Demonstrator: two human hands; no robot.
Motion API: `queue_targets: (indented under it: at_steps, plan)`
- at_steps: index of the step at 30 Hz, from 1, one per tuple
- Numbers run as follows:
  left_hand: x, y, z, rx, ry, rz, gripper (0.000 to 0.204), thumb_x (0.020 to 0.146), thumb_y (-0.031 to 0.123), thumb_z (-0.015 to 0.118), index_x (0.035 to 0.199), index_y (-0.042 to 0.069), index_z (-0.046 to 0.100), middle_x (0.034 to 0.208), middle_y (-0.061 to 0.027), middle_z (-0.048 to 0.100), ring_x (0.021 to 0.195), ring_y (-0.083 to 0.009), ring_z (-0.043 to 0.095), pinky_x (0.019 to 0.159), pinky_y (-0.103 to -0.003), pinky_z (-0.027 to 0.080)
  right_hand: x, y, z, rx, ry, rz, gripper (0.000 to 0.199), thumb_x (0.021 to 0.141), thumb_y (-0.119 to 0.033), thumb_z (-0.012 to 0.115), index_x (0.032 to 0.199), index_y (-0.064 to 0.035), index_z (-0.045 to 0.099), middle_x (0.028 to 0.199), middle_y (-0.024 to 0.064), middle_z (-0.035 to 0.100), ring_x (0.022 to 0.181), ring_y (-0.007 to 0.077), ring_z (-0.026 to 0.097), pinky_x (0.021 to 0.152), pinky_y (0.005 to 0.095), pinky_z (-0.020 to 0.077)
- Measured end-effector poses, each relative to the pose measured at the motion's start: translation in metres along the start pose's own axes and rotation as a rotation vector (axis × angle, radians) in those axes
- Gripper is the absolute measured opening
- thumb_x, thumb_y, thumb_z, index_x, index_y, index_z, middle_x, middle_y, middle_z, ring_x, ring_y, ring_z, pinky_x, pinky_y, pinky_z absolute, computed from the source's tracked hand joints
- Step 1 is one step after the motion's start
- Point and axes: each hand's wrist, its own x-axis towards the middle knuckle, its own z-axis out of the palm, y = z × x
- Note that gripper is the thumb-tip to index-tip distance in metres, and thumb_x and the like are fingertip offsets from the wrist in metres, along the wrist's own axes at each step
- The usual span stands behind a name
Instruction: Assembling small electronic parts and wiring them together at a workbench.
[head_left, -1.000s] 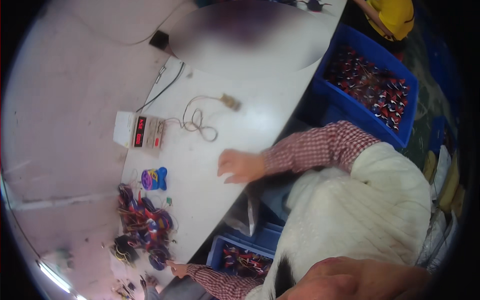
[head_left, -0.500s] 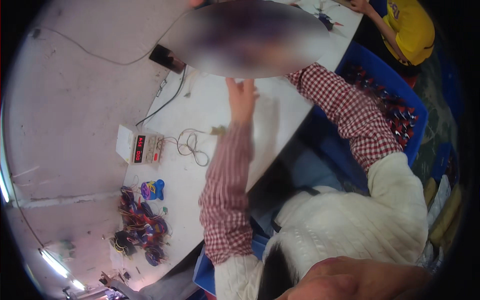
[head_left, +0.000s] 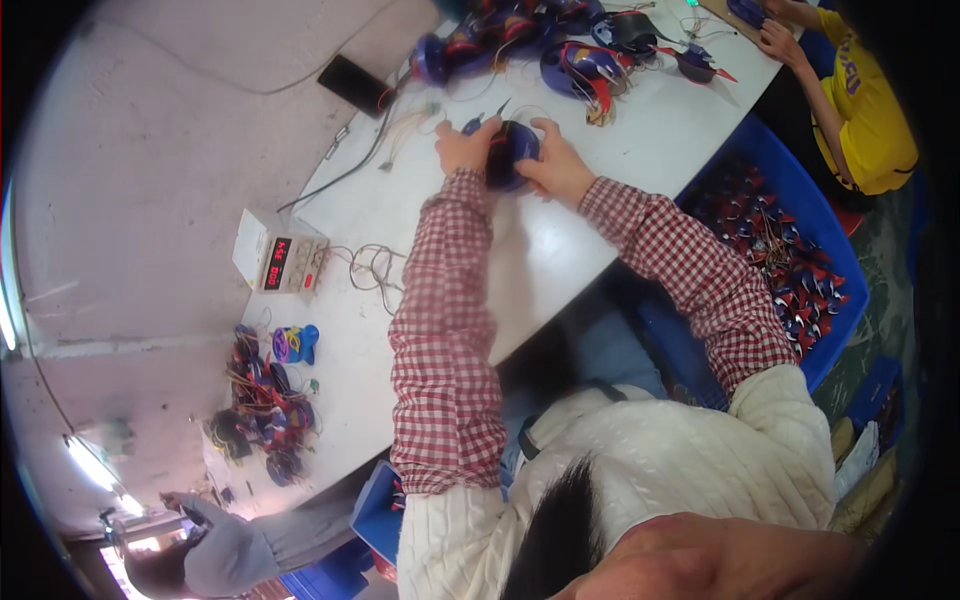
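Dark blue and black, a shiny rounded piece is between the person's two bare hands, over the bare middle of the white table. The right hand holds its right side, thumb on the near face and forefinger arched along the far edge, so the fingers are only as wide as the piece. The left hand lies against its left edge with the fingers bent; whether they grip it, I cannot tell. Just beyond those fingertips is a small dark pointed part, too blurred to make out. Farther up the table lies a heap of blue and red rounded parts with thin wires, and near the wall rests a black flat rectangular phone. A white box-shaped instrument with a red lit display stands to the left of the checked red-and-white left sleeve.
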Motion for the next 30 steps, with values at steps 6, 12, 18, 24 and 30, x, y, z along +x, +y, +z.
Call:
queue_targets:
  at_steps: [6,12,18,24,30]
  plan:
    - [-0.068,0.0,-0.022,-0.633,-0.158,0.015,0.071,0.076,0.035,0.074,0.124,-0.005,0.04,0.11,-0.0239,0.052,0.095,-0.0274,0.057,0.083,-0.033,0.049,-0.029,-0.001,-0.04,0.361,-0.192,0.184,0.035,0.082,-0.005,0.059,0.114,0.0024,0.046,0.073,0.0095,0.058,0.046,0.011,0.053,0.039,0.0201,0.0429]
    - [-0.166,0.004,-0.074,-1.081,-0.136,0.041,0.054,0.089,0.027,0.059,0.126,-0.006,0.038,0.118,-0.022,0.045,0.099,-0.0275,0.055,0.087,-0.032,0.049,-0.099,-0.003,-0.094,0.31,-0.325,0.139,0.032,0.082,-0.005,0.059,0.11,0.0045,0.047,0.071,0.0072,0.059,0.044,0.0103,0.053,0.039,0.018,0.0432]
    - [-0.246,-0.035,-0.129,-1.196,0.0,0.112,0.044,0.091,0.02,0.054,0.126,-0.003,0.039,0.117,-0.0153,0.046,0.098,-0.0219,0.054,0.085,-0.029,0.049,-0.14,-0.004,-0.112,0.304,-0.64,0.101,0.034,0.082,-0.005,0.057,0.113,0.0051,0.047,0.074,0.0084,0.061,0.045,0.0108,0.054,0.039,0.0181,0.0445]
    - [-0.312,-0.095,-0.229,-0.995,0.449,0.291,0.043,0.087,0.002,0.052,0.127,0.004,0.037,0.119,-0.0137,0.044,0.096,-0.0183,0.053,0.082,-0.022,0.047,-0.149,0.01,-0.07,0.537,-0.852,0.039,0.036,0.083,-0.002,0.054,0.117,0.0049,0.044,0.076,0.0089,0.062,0.048,0.0111,0.056,0.041,0.0183,0.0461]
    - [-0.333,-0.142,-0.306,-0.56,0.773,0.326,0.051,0.081,-0.004,0.059,0.126,0.005,0.037,0.121,-0.0166,0.041,0.099,-0.0214,0.052,0.084,-0.028,0.048,-0.175,-0.004,0.028,0.573,-0.68,0.121,0.029,0.086,-0.004,0.054,0.112,0.005,0.045,0.078,0.0115,0.062,0.052,0.0139,0.059,0.045,0.0199,0.0502]
